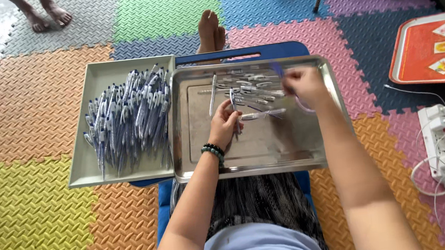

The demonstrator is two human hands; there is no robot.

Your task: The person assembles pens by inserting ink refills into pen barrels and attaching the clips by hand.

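Observation:
My left hand (224, 123) rests in the steel tray (258, 159), fingers pinched around a thin pen part (233, 101) that stands nearly upright. A clear pen barrel (262, 114) lies just to its right. My right hand (305, 86) hovers over the tray's far right, fingers curled on a small blue piece (278, 70). Loose pen parts (248, 85) lie scattered across the far half of the tray. To the left, a grey tray (84, 158) holds a heap of several assembled blue-and-white pens (128, 120).
Both trays sit on a blue board over my lap, on coloured foam floor mats. An orange tray with cards (430, 50) and a white power strip with cables (438, 138) lie at the right. Another person's bare feet (46, 14) stand at the top left.

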